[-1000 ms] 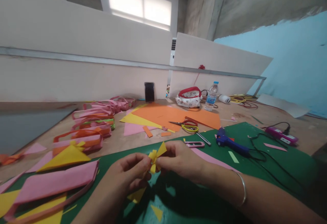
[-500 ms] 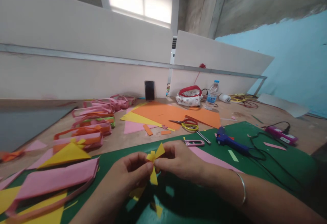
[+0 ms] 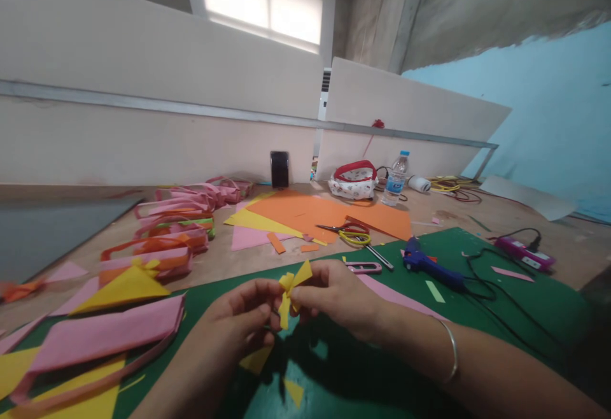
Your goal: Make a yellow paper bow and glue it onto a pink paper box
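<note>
A small yellow bow of felt-like fabric is held up above the green cutting mat. My right hand pinches its knot from the right, thumb in front. From the left, my left hand has curled fingers at the bow's left loop, its thumb a little apart from the bow; the exact contact is partly hidden. Below the hands lie yellow scraps on the mat. To the left rests a folded pink fabric piece with a strap, beside a yellow folded piece with a bow on top.
A blue glue gun with its black cord lies right, near a purple power strip. Scissors, a pink cutter and orange sheets lie ahead. Behind stand a phone, pouch and water bottle.
The bow has tipped and risen slightly in my right hand. My left thumb has drawn back from the bow's middle to the left. Everything else stays put.
</note>
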Motion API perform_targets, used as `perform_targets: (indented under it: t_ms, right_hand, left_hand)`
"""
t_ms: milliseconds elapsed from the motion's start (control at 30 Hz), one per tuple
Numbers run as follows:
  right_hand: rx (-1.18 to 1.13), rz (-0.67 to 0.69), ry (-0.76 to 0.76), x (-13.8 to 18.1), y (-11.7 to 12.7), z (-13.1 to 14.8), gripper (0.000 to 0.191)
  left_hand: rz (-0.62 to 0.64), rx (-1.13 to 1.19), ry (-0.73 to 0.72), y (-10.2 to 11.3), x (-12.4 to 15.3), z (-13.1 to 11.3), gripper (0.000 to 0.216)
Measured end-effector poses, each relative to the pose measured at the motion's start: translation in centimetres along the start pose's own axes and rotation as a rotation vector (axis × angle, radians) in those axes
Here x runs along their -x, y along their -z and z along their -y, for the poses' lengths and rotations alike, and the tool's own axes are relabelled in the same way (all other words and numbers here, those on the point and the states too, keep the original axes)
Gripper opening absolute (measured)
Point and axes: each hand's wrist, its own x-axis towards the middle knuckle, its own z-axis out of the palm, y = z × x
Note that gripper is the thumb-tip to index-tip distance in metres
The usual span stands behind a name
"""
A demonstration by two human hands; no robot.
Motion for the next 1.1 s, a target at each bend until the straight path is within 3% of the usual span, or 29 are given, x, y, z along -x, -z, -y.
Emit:
perform_targets:
  t_ms: [200, 400, 667, 800, 900, 1100]
  right_hand:
    - [0.027, -0.037, 0.031, 0.1, -0.2, 0.1, 0.010]
    - [0.058, 0.000, 0.026, 0.2, -0.2, 0.0, 0.010]
    - [0.269, -0.083, 0.105, 0.3, -0.2, -0.5, 0.012]
    - [0.188, -0.086, 0.057, 0.3, -0.2, -0.4, 0.002]
    - [0.077, -0.092, -0.027, 0.0, -0.1, -0.3, 0.006]
    - [-0.028, -0.061, -0.096, -0.2, 0.1, -0.1, 0.010]
  left_hand:
    - [0.067, -0.094, -0.205, -0.4, 0.0, 0.2, 0.038]
    - [-0.044, -0.107, -0.066, -0.8, 0.5, 0.1, 0.030]
    - [-0.009, -0.144, -0.039, -0.1, 0.4, 0.4, 0.034]
    - [0.004, -0.155, -0.033, -0.7, 0.6, 0.0, 0.027]
    - [0.015, -0.058, -0.035, -0.7, 0.7, -0.3, 0.025]
    - [-0.344, 0.049, -0.095, 0.1, 0.8, -1.6, 0.032]
